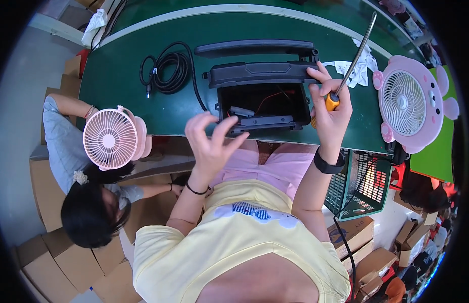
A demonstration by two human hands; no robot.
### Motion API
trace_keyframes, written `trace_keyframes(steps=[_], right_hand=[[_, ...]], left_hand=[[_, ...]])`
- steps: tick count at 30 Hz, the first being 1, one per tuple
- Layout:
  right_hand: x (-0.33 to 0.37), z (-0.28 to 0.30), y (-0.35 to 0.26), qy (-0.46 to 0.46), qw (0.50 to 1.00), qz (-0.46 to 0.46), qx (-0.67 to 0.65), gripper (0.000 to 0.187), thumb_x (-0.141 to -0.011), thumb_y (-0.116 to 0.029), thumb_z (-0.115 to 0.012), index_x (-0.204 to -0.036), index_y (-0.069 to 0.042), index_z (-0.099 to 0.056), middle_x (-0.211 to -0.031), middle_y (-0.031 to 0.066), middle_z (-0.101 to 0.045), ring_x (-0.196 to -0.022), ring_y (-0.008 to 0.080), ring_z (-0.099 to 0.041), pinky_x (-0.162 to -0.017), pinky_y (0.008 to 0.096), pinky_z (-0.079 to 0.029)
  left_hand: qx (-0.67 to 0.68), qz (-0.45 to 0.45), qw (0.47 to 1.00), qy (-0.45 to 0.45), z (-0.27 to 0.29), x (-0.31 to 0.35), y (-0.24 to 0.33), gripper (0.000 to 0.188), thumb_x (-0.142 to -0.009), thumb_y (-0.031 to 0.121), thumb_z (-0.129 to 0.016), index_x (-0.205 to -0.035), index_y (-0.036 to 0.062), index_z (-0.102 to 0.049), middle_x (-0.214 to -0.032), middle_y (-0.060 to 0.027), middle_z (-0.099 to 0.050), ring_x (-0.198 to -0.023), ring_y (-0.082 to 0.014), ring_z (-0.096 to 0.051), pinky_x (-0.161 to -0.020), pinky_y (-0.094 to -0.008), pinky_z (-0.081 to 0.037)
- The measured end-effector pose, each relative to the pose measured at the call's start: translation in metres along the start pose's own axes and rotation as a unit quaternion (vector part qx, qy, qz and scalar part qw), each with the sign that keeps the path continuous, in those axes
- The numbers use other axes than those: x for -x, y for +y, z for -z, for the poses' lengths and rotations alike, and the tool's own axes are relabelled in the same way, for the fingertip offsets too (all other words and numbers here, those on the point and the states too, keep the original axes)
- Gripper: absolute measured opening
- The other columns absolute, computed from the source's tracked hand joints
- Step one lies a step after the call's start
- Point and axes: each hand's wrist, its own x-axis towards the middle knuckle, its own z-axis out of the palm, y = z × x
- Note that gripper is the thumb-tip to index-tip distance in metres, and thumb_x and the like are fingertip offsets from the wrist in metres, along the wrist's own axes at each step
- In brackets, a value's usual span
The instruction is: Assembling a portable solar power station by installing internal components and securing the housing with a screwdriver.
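Note:
A black plastic box [261, 103] lies opened at the near edge of the green table, a thin red wire visible in its dark inside. Its black lid [260, 73] stands along the far side, and a long black panel [254, 48] sits beyond. My right hand [331, 103] is closed round the orange handle of a screwdriver [359, 53], the shaft pointing up and away; its fingertips rest at the lid's right end. Fingers spread, my left hand [210, 137] hovers by the box's near left corner, beside a small black part [242, 112]. Nothing shows in its grasp.
A coiled black cable [173, 73] lies left of the box. A pink fan [110, 139] stands at the left, a pink bear-shaped fan [407, 103] at the right. White cloth [363, 65] lies behind my right hand. A green crate [363, 184] is below; a co-worker [93, 212] sits left.

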Motion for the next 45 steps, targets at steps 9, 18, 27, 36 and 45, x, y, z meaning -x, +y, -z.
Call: trace_keyframes(steps=[9,18,27,36,45], right_hand=[[0.009,0.001,-0.003,-0.041,0.998,0.005,0.043,0.016,-0.088,0.009,-0.058,-0.08,-0.002,-0.051,-0.085,0.0101,-0.069,-0.109,0.0276,-0.069,-0.111,0.0472,-0.04],[0.025,-0.007,0.018,-0.029,0.994,-0.103,0.017,0.015,-0.093,-0.004,-0.062,-0.084,-0.004,-0.051,-0.113,0.0146,-0.071,-0.131,0.0286,-0.053,-0.061,0.0234,-0.052],[0.025,-0.011,0.021,-0.015,0.996,-0.084,0.008,0.014,-0.094,-0.006,-0.062,-0.084,-0.006,-0.052,-0.114,0.0125,-0.071,-0.132,0.0307,-0.052,-0.057,0.0215,-0.05],[0.027,-0.011,0.025,-0.007,0.997,-0.082,-0.001,0.015,-0.094,-0.007,-0.062,-0.084,-0.007,-0.052,-0.113,0.0119,-0.072,-0.134,0.0314,-0.049,-0.055,0.0209,-0.049],[0.041,-0.019,0.027,0.124,0.989,-0.075,-0.036,0.006,-0.094,-0.004,-0.061,-0.1,-0.002,-0.061,-0.137,0.0104,-0.054,-0.101,0.0137,-0.063,-0.051,0.0171,-0.048]], left_hand=[[0.241,0.152,0.958,0.025,-0.023,-0.005,-0.006,0.07,-0.069,0.01,-0.089,-0.124,0.0085,-0.045,-0.131,-0.0141,-0.038,-0.116,-0.0261,-0.049,-0.091,-0.0367,-0.051],[0.241,0.163,0.956,0.016,-0.034,-0.02,-0.012,0.057,-0.072,0.004,-0.085,-0.116,0.0076,-0.049,-0.127,-0.0122,-0.038,-0.116,-0.0258,-0.048,-0.091,-0.0358,-0.053],[0.286,0.13,0.949,-0.013,-0.024,-0.018,-0.014,0.046,-0.087,0.038,-0.073,-0.118,0.0067,-0.059,-0.14,-0.0186,-0.032,-0.123,-0.0369,-0.046,-0.103,-0.0445,-0.04],[0.259,0.131,0.957,-0.013,-0.016,-0.032,-0.01,0.039,-0.084,0.019,-0.075,-0.118,0.0095,-0.059,-0.136,-0.0182,-0.035,-0.12,-0.0339,-0.046,-0.103,-0.0451,-0.04],[0.361,0.203,0.909,0.054,-0.039,-0.036,-0.013,0.018,-0.083,0.012,-0.073,-0.093,0.0098,-0.058,-0.122,-0.0133,-0.039,-0.118,-0.0294,-0.041,-0.102,-0.0413,-0.036]])
